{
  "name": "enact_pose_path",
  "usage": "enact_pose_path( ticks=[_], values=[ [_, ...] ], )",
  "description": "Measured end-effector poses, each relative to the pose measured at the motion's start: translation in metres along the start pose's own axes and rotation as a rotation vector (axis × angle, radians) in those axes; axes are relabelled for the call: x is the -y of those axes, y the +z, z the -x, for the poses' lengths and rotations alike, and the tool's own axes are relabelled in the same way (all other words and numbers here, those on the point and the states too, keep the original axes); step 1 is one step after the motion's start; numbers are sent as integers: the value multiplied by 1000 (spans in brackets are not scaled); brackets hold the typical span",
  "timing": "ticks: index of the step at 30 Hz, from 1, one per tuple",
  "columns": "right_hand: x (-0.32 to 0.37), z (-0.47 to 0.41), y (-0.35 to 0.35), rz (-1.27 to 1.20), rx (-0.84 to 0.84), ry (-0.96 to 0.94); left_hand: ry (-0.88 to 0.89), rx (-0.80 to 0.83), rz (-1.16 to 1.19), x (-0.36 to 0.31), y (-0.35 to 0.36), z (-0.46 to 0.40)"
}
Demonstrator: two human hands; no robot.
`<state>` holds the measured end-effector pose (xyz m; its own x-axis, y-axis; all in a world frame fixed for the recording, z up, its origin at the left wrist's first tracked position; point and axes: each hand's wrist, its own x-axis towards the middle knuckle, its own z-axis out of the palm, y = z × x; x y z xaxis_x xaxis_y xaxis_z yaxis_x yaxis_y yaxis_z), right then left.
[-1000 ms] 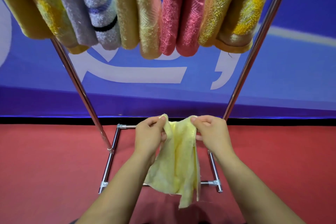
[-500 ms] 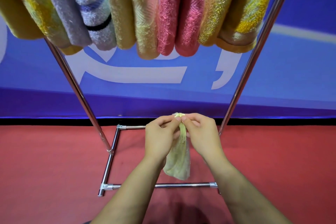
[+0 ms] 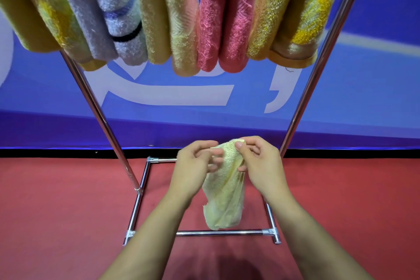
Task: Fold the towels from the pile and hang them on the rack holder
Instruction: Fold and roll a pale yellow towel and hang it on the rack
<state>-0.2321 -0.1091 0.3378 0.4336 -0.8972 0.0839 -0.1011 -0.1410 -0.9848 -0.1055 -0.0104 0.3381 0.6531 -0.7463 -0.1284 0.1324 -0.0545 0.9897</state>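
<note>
Pale yellow terry cloth, the small towel point(image 3: 223, 198), hung folded lengthwise between the two hands, above the red floor point(image 3: 56, 211) and inside the outline of the rack base. Its top edge was bunched at the level of the fingertips; its lower end hung free just above the near base bar of the rack holder point(image 3: 218, 232), not touching the floor as far as could be seen.

Right hand point(image 3: 261, 161): thumb and forefinger pinched the towel's top edge, the remaining fingers curled against the cloth's right side.

Left hand point(image 3: 195, 166): fingers curled, tips at the towel's left edge. Contact was visible, but whether it amounted to a firm grip could not be told.

The rack holder was a chrome tube frame, two slanted uprights rising from a rectangular floor base. Across the top of the view hung a row of folded towels point(image 3: 172, 18), packed side by side and touching: mustard and yellow ones at left, a grey one, a white one with green, blue and black stripes, tan and peach ones, two pink ones at centre, gold-yellow ones at right.

Behind the rack stood a blue banner point(image 3: 363, 88) with white markings.
</note>
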Motion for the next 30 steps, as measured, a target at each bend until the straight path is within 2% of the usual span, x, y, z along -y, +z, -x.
enact_pose_path(
  ticks=[3,5,9,18,22,26,30],
  values=[
    [2,0,-4,-97,35,-7,200,-83,-362,8,-21,-11],
    [3,-1,-7,-138,47,-30,280,-19,-506,15,-29,-14],
    [4,0,-10,-94,36,-92,417,111,-649,26,-32,-15],
    [11,3,-13,-152,6,-145,294,360,-673,26,-24,-8],
    [11,1,-14,-178,0,-152,242,459,-828,27,-25,-7],
    [6,-5,-17,-143,-63,-147,207,385,-943,23,-32,-8],
    [1,-8,-23,-97,-175,-112,206,180,-1006,15,-41,-11]
  ],
)
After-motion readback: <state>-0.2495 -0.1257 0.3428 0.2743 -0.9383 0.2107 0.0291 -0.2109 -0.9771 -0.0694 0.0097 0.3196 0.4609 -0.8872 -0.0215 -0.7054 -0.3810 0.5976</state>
